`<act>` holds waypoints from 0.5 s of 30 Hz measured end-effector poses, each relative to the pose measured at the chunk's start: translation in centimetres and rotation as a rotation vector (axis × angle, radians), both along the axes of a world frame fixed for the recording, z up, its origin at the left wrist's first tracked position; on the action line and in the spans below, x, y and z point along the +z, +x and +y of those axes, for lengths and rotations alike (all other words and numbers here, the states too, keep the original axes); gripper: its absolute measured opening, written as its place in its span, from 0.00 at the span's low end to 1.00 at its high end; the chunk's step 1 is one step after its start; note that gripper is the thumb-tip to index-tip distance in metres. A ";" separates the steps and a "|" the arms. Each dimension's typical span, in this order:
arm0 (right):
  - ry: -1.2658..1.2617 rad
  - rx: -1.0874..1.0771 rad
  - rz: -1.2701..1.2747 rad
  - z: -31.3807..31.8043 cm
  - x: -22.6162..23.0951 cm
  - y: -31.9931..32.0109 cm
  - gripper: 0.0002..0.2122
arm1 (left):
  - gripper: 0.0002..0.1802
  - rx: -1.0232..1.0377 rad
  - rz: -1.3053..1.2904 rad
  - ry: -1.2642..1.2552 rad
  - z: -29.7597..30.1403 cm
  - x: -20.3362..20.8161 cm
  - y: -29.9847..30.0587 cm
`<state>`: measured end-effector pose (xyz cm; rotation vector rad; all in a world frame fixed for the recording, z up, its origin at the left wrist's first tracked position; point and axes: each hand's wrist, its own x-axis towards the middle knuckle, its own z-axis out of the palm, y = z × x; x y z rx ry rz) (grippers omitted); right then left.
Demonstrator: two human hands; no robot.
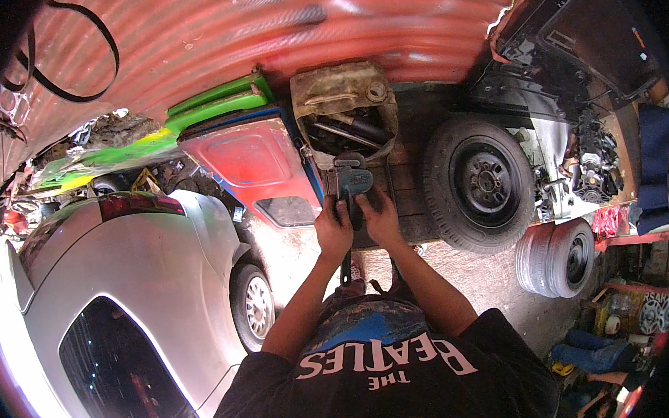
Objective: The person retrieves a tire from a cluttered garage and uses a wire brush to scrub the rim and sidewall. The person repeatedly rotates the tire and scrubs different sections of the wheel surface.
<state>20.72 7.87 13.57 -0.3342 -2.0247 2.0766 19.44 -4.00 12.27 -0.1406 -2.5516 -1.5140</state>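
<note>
Both my hands are raised in front of me, over the near edge of a dark wooden bench (pixel 410 181). Between them is a grey-teal and black metal object (pixel 356 181) with a rounded, slotted end; its exact kind is unclear. My left hand (pixel 334 230) closes on its left side, thumb on top. My right hand (pixel 379 219) grips the right side, thumb also on top. A thin dark bar hangs below my left hand, and I cannot tell whether it belongs to the object. Just beyond stands a cut-open, dirty plastic jerrycan (pixel 330 88) with dark cylindrical parts (pixel 353 128) inside.
A tyre on a black rim (pixel 481 182) rests to the right, near stacked wheels (pixel 553 259) and metal engine parts (pixel 598 161). A silver car (pixel 137 272) fills the left. Red (pixel 253 164) and green (pixel 219 101) panels lean by the corrugated wall (pixel 227 33). Someone in jeans (pixel 592 353) is lower right.
</note>
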 end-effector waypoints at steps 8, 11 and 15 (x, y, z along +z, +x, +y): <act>0.266 0.235 -0.034 1.9 -2.2 -0.2 0.20 | 0.11 0.034 -0.025 0.017 0.0 0.6 0.7; 0.409 0.256 0.070 3.0 -0.5 -0.5 0.19 | 0.12 0.026 -0.019 0.086 0.1 1.4 1.0; 0.477 0.284 0.233 3.5 1.9 -0.8 0.15 | 0.13 0.007 -0.004 0.077 -0.3 2.6 1.3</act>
